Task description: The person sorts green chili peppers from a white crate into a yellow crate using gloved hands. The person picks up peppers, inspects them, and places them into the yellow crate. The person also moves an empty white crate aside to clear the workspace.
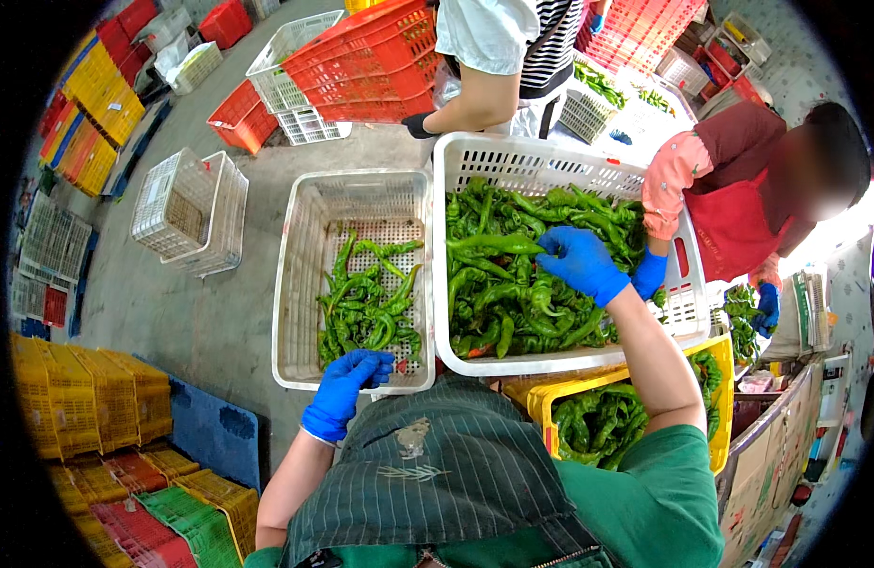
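My right hand (582,264), in a blue glove, pinches the end of a long green pepper (495,244). It is over a large white plastic crate (543,363) heaped with green peppers (508,295). My left hand (343,390), also blue-gloved, is at the near rim of a second white crate (284,312). Its fingers are curled, and whether they hold anything is hidden. A smaller pile of green peppers (369,302) lies on that crate's slotted bottom.
A co-worker's gloved hand (650,273) reaches into the large crate at right. Another person (487,78) stands beyond it near a red crate (369,64). A yellow crate (550,412) of peppers sits by my right side. Stacked white crates (195,213) stand on the floor at left.
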Demonstrator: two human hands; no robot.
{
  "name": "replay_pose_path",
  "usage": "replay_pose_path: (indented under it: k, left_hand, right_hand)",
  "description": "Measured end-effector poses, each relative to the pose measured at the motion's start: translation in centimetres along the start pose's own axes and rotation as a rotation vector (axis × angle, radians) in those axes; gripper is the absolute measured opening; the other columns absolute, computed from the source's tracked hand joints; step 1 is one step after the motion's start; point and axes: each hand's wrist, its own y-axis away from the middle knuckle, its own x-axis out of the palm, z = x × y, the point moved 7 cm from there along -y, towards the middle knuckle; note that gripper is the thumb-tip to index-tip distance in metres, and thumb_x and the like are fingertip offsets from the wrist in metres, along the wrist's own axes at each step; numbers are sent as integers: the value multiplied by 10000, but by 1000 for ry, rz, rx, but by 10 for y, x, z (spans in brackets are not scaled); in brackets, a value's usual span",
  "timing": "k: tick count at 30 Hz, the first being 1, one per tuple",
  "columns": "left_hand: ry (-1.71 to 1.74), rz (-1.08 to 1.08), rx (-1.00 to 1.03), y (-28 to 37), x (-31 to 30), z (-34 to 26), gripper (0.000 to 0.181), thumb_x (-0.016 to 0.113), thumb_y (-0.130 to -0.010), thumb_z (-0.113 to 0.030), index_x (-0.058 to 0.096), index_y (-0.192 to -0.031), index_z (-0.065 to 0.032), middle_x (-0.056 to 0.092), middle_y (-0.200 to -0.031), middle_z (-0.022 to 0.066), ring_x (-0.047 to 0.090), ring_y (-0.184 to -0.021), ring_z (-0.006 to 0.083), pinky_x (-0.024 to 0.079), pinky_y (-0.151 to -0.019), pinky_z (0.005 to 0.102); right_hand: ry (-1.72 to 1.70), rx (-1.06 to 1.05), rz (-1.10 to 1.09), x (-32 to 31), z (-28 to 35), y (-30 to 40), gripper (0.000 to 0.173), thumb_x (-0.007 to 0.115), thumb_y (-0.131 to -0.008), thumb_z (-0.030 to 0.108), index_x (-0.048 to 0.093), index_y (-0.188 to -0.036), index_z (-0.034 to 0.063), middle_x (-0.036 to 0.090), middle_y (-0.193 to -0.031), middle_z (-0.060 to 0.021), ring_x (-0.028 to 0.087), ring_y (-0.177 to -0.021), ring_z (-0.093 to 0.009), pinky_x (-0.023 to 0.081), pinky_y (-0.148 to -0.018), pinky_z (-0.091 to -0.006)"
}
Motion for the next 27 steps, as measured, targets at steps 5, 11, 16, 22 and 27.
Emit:
replay_pose_path:
  k: [5,11,16,22,27]
  left_hand:
    - [-4,48,33,-4,9,-12,246,505,-894,-191,598,-1008,6,634,-911,80,580,-787,145,464,-745,268]
    - [36,39,123,1,14,-47,244,519,-893,-164,588,-1032,24,636,-932,81,583,-790,125,476,-745,258]
    - [28,7,240,4,14,-78,258,513,-896,-181,587,-1046,15,629,-934,84,571,-812,128,459,-761,264]
    - [65,54,264,10,18,-88,271,508,-900,-185,568,-1071,16,624,-955,91,591,-809,145,476,-753,277]
    - [275,141,124,6,22,-66,265,517,-899,-224,581,-1037,-7,629,-938,82,605,-784,143,493,-730,271]
  right_hand:
    - [-586,237,174,29,31,-3,305,700,-730,203,627,-924,-21,625,-785,-68,548,-697,-124,456,-649,-268]
    - [-986,168,373,69,93,-6,235,670,-763,178,647,-909,-4,621,-772,-37,547,-677,-94,435,-600,-220]
    - [-992,-88,420,83,144,-6,228,612,-798,119,616,-966,-35,642,-875,-59,602,-775,-109,481,-712,-231]
    - [-1298,215,616,112,163,-10,260,608,-805,73,594,-1025,-66,639,-948,-92,612,-832,-136,492,-770,-260]
    - [-1190,142,562,119,173,-18,253,637,-796,100,607,-1011,-30,633,-899,-69,601,-787,-127,495,-719,-250]
